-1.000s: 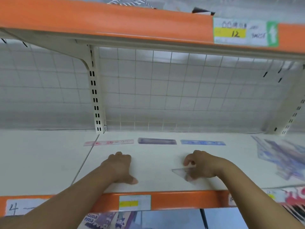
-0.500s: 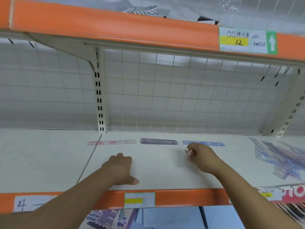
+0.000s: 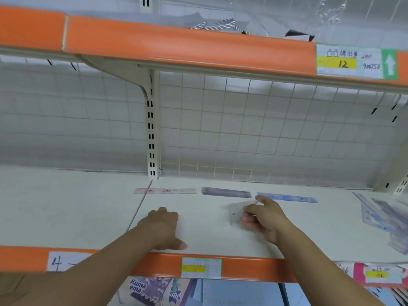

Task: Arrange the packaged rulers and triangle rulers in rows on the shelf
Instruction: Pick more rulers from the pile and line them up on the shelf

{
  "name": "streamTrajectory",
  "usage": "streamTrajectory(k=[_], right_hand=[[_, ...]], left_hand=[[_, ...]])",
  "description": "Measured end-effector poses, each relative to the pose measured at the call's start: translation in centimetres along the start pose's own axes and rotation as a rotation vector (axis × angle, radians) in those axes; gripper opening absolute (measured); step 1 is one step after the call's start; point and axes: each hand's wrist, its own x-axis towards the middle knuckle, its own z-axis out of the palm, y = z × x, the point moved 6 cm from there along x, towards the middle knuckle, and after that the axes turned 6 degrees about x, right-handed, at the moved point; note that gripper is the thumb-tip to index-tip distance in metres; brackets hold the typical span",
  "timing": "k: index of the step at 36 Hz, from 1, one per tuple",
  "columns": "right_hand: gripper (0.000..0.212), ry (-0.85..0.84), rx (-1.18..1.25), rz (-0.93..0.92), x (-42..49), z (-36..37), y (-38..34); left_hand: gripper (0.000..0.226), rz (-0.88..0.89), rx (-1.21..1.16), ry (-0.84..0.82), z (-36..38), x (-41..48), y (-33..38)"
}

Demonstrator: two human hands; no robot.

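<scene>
Shelf surface (image 3: 209,236), orange front edge (image 3: 254,269), grid backing (image 3: 265,129)

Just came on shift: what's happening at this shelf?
A person is stocking the shelf. A pink ruler, a purple ruler and a blue ruler lie in a row at the back. The right hand pinches a clear triangle ruler just in front of them; the left hand rests on the shelf, holding nothing. More packs lie piled at the right.
</scene>
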Motion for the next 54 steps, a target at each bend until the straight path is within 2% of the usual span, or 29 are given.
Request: streamTrajectory(k=[4,6,15,19,25,31,34,41,46,54], right_hand=[[0.018,-0.014,0.019,0.020,0.1,1.0,0.6],[0.010,-0.011,0.005,0.020,0.2,1.6,0.8],[0.021,-0.061,0.047,0.079,1.3,5.3,2.0],[0.018,-0.098,0.057,0.106,1.4,7.9,2.6],[0.010,-0.125,-0.026,0.137,1.3,12.2,3.4],[0.019,-0.139,-0.082,0.121,1.5,16.2,3.9],[0.025,-0.145,-0.187,0.098,1.8,16.9,3.8],[0.026,-0.152,-0.616,-0.090,3.0,17.4,3.6],[0.019,-0.163,-0.940,-0.265,2.8,18.3,3.1],[0.022,-0.200,-1.139,-0.320,2.6,18.5,3.0]], left_hand=[[0.079,-0.015,-0.005,0.008,0.0,-0.3,-0.9],[0.078,-0.026,-0.011,0.010,0.0,-0.5,-1.4],[0.070,-0.084,-0.038,0.037,0.2,-1.6,-4.1],[0.071,-0.128,-0.049,0.037,0.5,-2.0,-5.6],[0.067,-0.193,-0.074,0.030,0.8,-3.1,-8.0],[0.058,-0.231,-0.110,0.022,1.2,-3.5,-9.2],[0.058,-0.240,-0.114,0.024,1.3,-3.5,-9.2],[0.060,-0.238,-0.117,0.032,1.2,-3.7,-9.1],[0.061,-0.236,-0.104,0.031,1.1,-3.6,-9.0],[0.059,-0.232,-0.101,0.024,1.0,-3.6,-9.0]])
